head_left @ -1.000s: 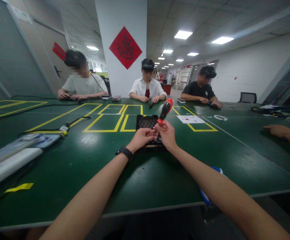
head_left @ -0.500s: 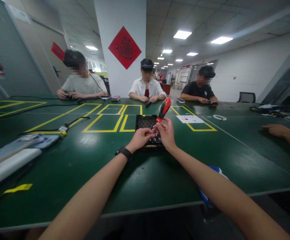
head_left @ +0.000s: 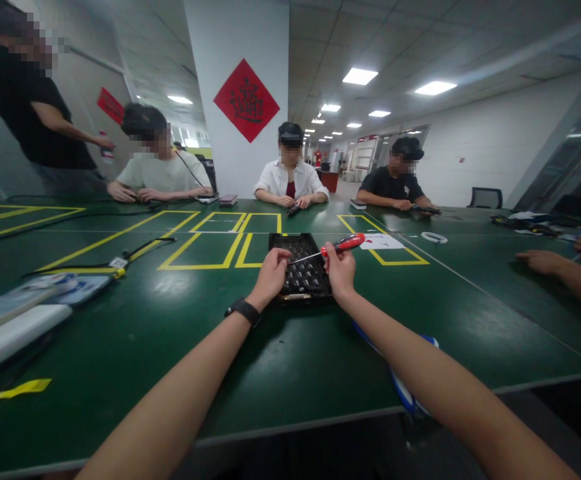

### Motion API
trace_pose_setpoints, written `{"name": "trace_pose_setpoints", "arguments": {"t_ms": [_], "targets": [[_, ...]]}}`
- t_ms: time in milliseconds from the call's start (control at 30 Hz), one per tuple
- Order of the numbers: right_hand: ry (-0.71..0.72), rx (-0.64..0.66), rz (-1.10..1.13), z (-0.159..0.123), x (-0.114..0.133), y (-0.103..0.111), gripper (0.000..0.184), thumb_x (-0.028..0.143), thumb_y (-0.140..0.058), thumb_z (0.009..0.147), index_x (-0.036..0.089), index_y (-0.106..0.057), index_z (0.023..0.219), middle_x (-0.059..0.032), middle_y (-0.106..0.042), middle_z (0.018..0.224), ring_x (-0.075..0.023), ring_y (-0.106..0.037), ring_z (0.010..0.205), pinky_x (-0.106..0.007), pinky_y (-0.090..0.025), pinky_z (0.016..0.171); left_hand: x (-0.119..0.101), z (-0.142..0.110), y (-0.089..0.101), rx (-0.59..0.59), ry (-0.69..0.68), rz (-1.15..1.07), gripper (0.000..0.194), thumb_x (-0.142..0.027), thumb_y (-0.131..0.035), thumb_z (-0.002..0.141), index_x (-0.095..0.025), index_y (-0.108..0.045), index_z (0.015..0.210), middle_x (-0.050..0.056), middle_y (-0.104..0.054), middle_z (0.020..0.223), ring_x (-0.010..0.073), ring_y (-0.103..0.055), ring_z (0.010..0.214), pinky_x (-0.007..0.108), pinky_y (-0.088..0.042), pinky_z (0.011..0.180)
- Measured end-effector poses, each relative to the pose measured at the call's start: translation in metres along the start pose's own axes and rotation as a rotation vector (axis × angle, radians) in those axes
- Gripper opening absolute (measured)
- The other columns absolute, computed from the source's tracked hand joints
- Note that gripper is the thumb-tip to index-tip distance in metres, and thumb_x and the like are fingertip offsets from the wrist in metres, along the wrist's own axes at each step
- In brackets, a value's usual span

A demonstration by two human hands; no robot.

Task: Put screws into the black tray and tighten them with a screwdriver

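Note:
A screwdriver [head_left: 344, 244] with a red and black handle lies nearly level in my right hand [head_left: 341, 272], whose fingers close round the front of the handle. Its thin metal shaft points left, over a black case [head_left: 303, 293] with rows of small pieces in it. My left hand [head_left: 271, 277] is at the case's left side with its fingers pinched together near the shaft's tip. Whatever those fingers hold is too small to make out. A dark band circles my left wrist.
A white paper [head_left: 383, 241] and a white ring [head_left: 434, 237] lie beyond my right hand. Pale flat devices [head_left: 20, 327] and cables are at the left. A blue and white object [head_left: 403, 390] sits under my right forearm. Co-workers sit opposite; another person's hand [head_left: 540, 261] rests at the right.
The screwdriver has tipped from upright to nearly level, its handle swinging right. My hands have moved apart, baring more of the case. A standing person has come into view at the left.

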State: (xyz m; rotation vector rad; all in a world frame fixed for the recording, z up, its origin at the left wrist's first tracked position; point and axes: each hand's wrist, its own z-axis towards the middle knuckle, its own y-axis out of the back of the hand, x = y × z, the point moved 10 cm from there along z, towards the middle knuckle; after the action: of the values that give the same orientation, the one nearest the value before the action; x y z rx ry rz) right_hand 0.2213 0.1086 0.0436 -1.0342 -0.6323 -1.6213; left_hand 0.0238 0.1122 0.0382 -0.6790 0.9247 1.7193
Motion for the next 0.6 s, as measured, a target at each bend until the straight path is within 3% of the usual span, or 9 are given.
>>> {"name": "trace_pose_setpoints", "arguments": {"t_ms": [100,233,600], "targets": [[-0.018,0.000,-0.040,-0.001,-0.006,-0.003,0.036,0.050,-0.059,0.065,0.014,-0.059,0.071,-0.0023,-0.061,0.060,-0.0122,-0.052,0.048,-0.024,-0.039,0.045,0.017,0.001,0.006,-0.055,0.132,-0.140,0.018,-0.015,-0.044,0.074,-0.017,-0.054,0.088,0.004,-0.060,0.090,0.0135,-0.056,0.081,0.028,-0.043,0.076],[0.033,0.059,-0.083,-0.003,-0.005,-0.009,0.034,0.048,-0.060,0.067,0.014,-0.062,0.071,-0.0027,-0.061,0.058,-0.0145,-0.054,0.050,-0.025,-0.041,0.047,0.024,-0.002,0.003,-0.045,0.257,-0.356,0.017,-0.016,-0.042,0.072,-0.016,-0.053,0.085,0.003,-0.062,0.080,0.0110,-0.058,0.070,0.024,-0.044,0.067],[0.049,0.060,-0.214,0.001,-0.010,-0.007,0.039,0.052,-0.056,0.069,0.014,-0.062,0.073,-0.0035,-0.062,0.059,-0.0154,-0.055,0.053,-0.025,-0.041,0.051,0.025,-0.006,0.010,-0.116,0.309,-0.454,0.016,-0.022,-0.046,0.072,-0.013,-0.055,0.082,0.000,-0.059,0.064,0.0080,-0.053,0.055,0.019,-0.041,0.055]]}}
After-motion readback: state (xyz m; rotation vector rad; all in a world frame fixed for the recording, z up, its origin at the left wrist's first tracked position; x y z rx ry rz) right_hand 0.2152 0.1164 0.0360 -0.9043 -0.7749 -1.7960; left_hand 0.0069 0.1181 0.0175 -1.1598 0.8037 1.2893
